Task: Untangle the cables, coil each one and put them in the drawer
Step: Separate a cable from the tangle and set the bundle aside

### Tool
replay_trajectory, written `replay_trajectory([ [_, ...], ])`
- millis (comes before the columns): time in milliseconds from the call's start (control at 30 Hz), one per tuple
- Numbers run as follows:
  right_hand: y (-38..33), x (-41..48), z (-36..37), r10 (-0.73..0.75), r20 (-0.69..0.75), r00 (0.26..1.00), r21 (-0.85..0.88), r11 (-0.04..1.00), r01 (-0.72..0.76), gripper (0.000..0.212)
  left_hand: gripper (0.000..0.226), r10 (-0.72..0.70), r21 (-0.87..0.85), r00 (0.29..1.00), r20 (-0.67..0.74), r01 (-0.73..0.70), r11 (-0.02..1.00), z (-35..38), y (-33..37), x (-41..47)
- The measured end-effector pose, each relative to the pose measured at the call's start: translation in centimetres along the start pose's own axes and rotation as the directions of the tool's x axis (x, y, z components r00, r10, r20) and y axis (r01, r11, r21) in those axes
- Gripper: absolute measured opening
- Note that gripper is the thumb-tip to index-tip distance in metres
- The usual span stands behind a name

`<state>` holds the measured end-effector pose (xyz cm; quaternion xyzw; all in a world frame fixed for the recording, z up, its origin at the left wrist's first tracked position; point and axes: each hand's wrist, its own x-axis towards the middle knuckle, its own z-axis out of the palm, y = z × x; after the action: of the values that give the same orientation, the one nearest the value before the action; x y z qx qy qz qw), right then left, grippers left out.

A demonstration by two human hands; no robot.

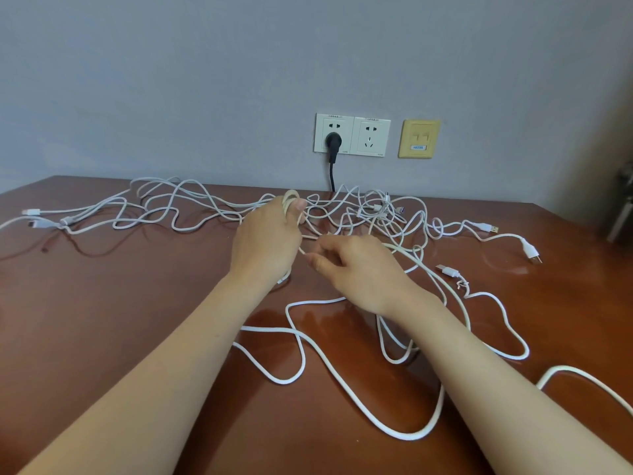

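Note:
Several white cables (pixel 383 217) lie tangled across the brown table (pixel 120 303), with USB plugs at the left (pixel 32 212) and right (pixel 530 251) ends. My left hand (pixel 265 241) holds a small coil of cream cable (pixel 290 199) looped around its fingers, above the middle of the table. My right hand (pixel 356 269) sits just to the right and pinches the strand that leads from that coil. A thick white cable (pixel 342 371) snakes under my forearms near the front. No drawer is in view.
On the wall behind are two white sockets (pixel 352 135), one with a black plug (pixel 331 142) whose cord drops behind the table, and a yellow data outlet (pixel 418 138). A dark object (pixel 621 207) stands at the far right edge.

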<state>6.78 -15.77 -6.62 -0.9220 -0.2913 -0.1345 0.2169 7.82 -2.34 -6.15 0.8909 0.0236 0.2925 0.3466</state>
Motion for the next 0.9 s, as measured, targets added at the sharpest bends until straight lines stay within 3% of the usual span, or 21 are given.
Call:
replay_trajectory([
  [67, -0.1, -0.1, -0.1, -0.011, 0.001, 1.0, -0.034, 0.999, 0.011, 0.025, 0.041, 0.023, 0.126, 1.0, -0.009, -0.022, 0.992, 0.0, -0.1, -0.2],
  [133, -0.2, -0.2, -0.1, -0.019, -0.001, 1.0, -0.062, 0.998, 0.019, 0.035, 0.042, 0.018, 0.142, 0.998, -0.052, -0.01, 0.99, 0.0, -0.3, -0.2],
  [200, -0.2, -0.2, 0.0, -0.034, -0.009, 0.999, -0.065, 0.997, 0.033, 0.035, 0.04, -0.019, 0.018, 0.996, -0.084, 0.021, 1.0, -0.1, -0.5, 0.0],
  [233, -0.1, -0.2, 0.1, -0.043, -0.016, 0.999, -0.057, 0.997, 0.042, 0.03, 0.038, -0.072, -0.141, 0.995, -0.074, 0.061, 0.988, -0.1, -0.5, 0.2],
  [267, -0.1, -0.2, 0.2, -0.05, -0.022, 0.999, -0.042, 0.998, 0.049, 0.024, 0.035, -0.155, -0.352, 0.988, -0.016, 0.14, 0.926, -0.1, -0.4, 0.3],
  [333, 0.0, -0.1, 0.4, -0.051, -0.032, 0.998, -0.008, 0.999, 0.051, 0.018, 0.032, -0.318, -0.686, 0.932, 0.176, 0.347, 0.639, -0.2, -0.2, 0.6],
  [433, 0.2, 0.0, 0.5, -0.017, -0.005, 1.0, 0.014, 1.0, 0.017, 0.023, 0.036, -0.387, -0.851, 0.855, 0.345, 0.459, 0.255, -0.7, 0.3, 0.8],
  [500, 0.4, 0.0, 0.6, -0.024, 0.04, 0.999, 0.003, 1.0, 0.024, 0.03, 0.038, -0.398, -0.871, 0.838, 0.375, 0.465, 0.159, -1.2, 0.4, 1.0],
  [667, 0.7, 0.1, 0.5, -0.045, 0.042, 0.998, 0.035, 0.998, 0.044, 0.022, 0.036, -0.411, -0.829, 0.858, 0.308, 0.454, 0.326, -1.4, -0.6, 1.4],
  [800, 1.3, 0.5, 0.4, -0.035, -0.039, 0.999, 0.291, 0.956, 0.045, 0.023, 0.033, -0.388, -0.741, 0.863, 0.324, 0.486, 0.463, -1.3, -0.9, 1.5],
  [900, 0.7, 0.4, 0.2, -0.029, -0.002, 1.0, 0.448, 0.893, 0.027, 0.029, 0.034, -0.317, -0.624, 0.862, 0.396, 0.506, 0.596, -0.9, -0.8, 1.2],
])
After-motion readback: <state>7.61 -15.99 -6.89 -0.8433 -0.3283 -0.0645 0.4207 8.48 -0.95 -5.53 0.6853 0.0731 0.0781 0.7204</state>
